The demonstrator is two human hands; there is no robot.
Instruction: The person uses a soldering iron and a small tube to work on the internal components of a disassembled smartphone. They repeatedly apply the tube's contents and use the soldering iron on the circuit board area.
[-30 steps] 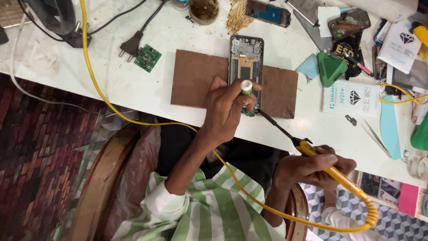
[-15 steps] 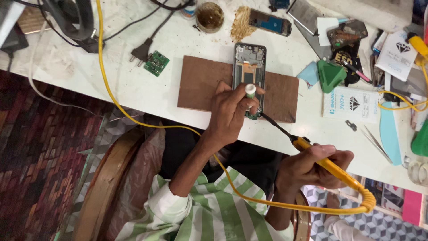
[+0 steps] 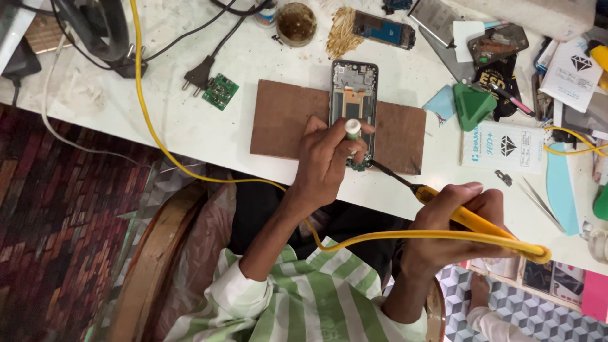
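White bench (image 3: pixel 190 136), cluttered at far right; dark red patterned floor (image 3: pixel 57 209) at left. Opened phone (image 3: pixel 353 95) lies on brown board (image 3: pixel 285 120), mid-bench. Left hand (image 3: pixel 326 161) pinches small white-green tube (image 3: pixel 352 129) over phone's near end. Right hand (image 3: pixel 453 225) grips yellow soldering iron (image 3: pixel 472 221), tip at phone's near edge.

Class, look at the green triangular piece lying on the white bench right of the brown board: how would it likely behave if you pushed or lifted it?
The green triangular piece lies flat with straight edges, so it would probably slide rather than roll. It looks thin and moulded, so likely light and fairly stiff. Clutter crowds it, so a push may nudge neighbours.
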